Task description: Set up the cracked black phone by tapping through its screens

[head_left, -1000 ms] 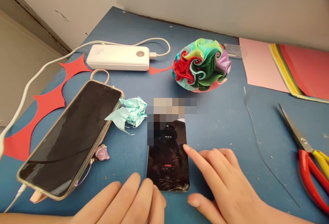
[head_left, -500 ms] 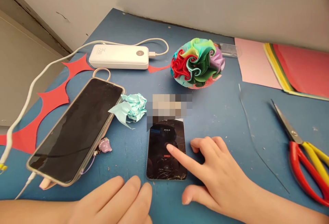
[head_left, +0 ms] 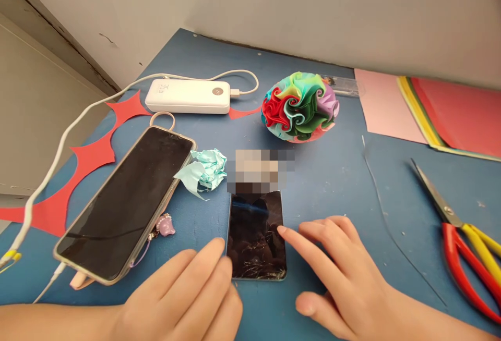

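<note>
A small phone [head_left: 256, 242] with a cracked, dark screen lies flat on the blue table in front of me. A pixelated patch covers its far end. My right hand [head_left: 338, 268] is open at the phone's right edge, index finger stretched out with its tip at the screen's side, thumb held apart. On the near left, my left hand [head_left: 191, 294] rests open, its fingers loosely stretched and close together beside the phone's lower left corner. Nothing shows in either hand. Further left lies a larger phone [head_left: 127, 203] in a clear case with a purple charm [head_left: 165, 224].
Crumpled light-blue paper [head_left: 209, 169] touches the larger phone. A swirled paper ball [head_left: 300, 107] and a white power bank [head_left: 188, 96] with a cable stand behind. Red paper scraps [head_left: 94, 156] lie left; scissors [head_left: 450, 221], a thin wire [head_left: 379, 200] and coloured sheets [head_left: 462, 114] lie right.
My right index finger has drawn back rightward from the middle of the phone's screen to its edge. The lit marks on the screen are gone. My left hand has moved slightly towards the phone.
</note>
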A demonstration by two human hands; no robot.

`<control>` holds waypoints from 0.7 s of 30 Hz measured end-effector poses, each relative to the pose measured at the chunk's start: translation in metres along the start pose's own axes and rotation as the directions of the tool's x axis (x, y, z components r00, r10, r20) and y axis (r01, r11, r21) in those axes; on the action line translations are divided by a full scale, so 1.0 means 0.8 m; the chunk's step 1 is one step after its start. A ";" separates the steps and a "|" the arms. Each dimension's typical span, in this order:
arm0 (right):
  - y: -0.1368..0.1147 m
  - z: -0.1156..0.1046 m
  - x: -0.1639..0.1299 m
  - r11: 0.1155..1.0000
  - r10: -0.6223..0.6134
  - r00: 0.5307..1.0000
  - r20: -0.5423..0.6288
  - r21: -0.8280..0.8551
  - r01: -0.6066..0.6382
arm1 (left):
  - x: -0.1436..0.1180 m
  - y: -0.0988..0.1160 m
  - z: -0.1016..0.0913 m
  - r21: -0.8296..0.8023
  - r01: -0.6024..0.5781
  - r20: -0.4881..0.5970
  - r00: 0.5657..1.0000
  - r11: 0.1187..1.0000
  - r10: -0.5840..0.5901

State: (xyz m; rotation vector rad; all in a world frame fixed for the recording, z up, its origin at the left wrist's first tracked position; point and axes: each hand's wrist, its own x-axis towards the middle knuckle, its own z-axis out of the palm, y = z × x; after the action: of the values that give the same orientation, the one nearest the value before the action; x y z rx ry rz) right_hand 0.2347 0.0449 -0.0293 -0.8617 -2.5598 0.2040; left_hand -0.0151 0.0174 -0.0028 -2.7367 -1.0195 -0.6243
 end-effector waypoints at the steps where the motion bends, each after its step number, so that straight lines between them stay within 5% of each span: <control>1: 0.000 0.000 0.000 1.000 0.008 1.000 0.002 -0.009 -0.008 | 0.002 -0.001 0.003 0.013 0.018 -0.022 1.000 1.000 -0.017; 7: 0.001 0.004 -0.001 0.983 0.166 0.984 0.071 -0.093 -0.159 | 0.020 -0.006 0.019 -0.059 0.146 0.038 0.989 0.987 -0.144; 14: 0.000 0.008 -0.001 0.982 0.180 0.982 0.063 -0.069 -0.176 | 0.050 -0.012 0.018 -0.048 0.326 0.044 0.945 0.944 -0.324; 21: -0.006 0.008 -0.001 0.972 0.227 0.974 0.019 -0.070 -0.225 | 0.068 -0.013 0.034 -0.095 0.378 0.112 0.923 0.921 -0.367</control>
State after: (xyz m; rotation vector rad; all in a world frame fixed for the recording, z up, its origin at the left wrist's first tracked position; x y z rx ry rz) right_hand 0.2298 0.0407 -0.0344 -1.1848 -2.5026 0.1986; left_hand 0.0245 0.0651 -0.0040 -2.7052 -1.5992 -0.6296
